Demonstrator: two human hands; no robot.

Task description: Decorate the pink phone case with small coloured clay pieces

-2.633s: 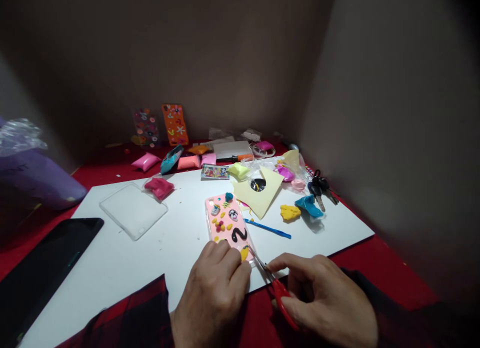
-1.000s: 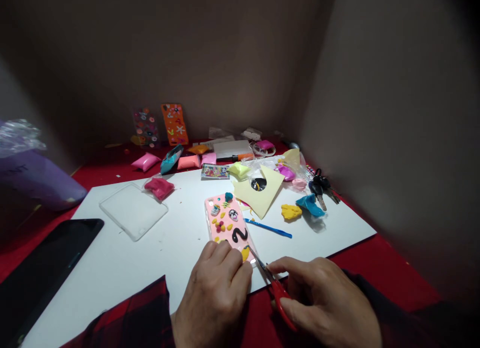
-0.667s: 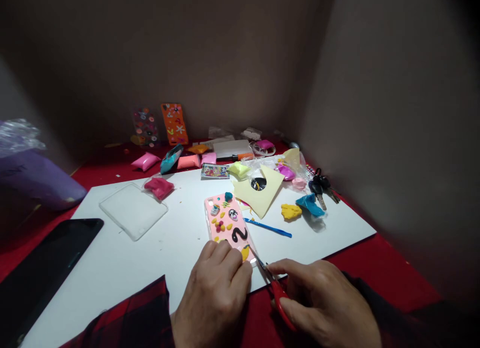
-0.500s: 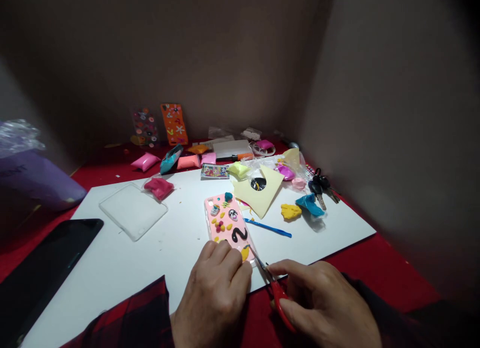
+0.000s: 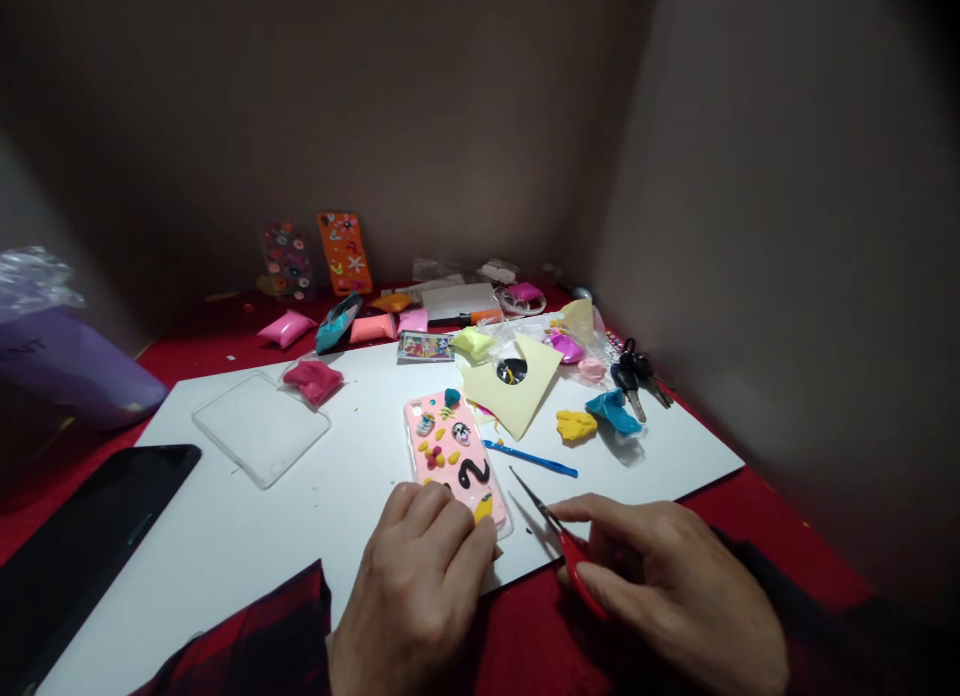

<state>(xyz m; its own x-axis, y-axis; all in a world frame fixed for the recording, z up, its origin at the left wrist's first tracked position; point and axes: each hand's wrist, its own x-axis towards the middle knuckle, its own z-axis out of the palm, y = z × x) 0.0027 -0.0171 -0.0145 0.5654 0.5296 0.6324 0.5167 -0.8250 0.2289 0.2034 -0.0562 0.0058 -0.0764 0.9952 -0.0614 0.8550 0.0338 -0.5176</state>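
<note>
A pink phone case [image 5: 448, 474] with clay shapes on it lies on the white board [image 5: 367, 406]. My left hand [image 5: 424, 566] rests over its lower end with curled fingers, holding it down; that end is partly hidden. In my right hand [image 5: 660, 576] are small red-handled scissors [image 5: 574, 556], their blades pointing up and left, just right of the case and apart from it. A blue tool [image 5: 531, 458] lies beyond the blades. Yellow clay [image 5: 576, 425] and a blue packet [image 5: 615, 413] sit further right.
A clear case [image 5: 261, 428] and a black phone-like slab [image 5: 90, 536] lie at left. Colored clay packets, a cream paper [image 5: 536, 376] and keys [image 5: 637, 381] are further back. An orange case [image 5: 344, 254] leans on the wall. A purple bag [image 5: 75, 366] stands far left.
My right hand has drawn the scissors back to the right, off the case's lower edge. My left hand stays on the case.
</note>
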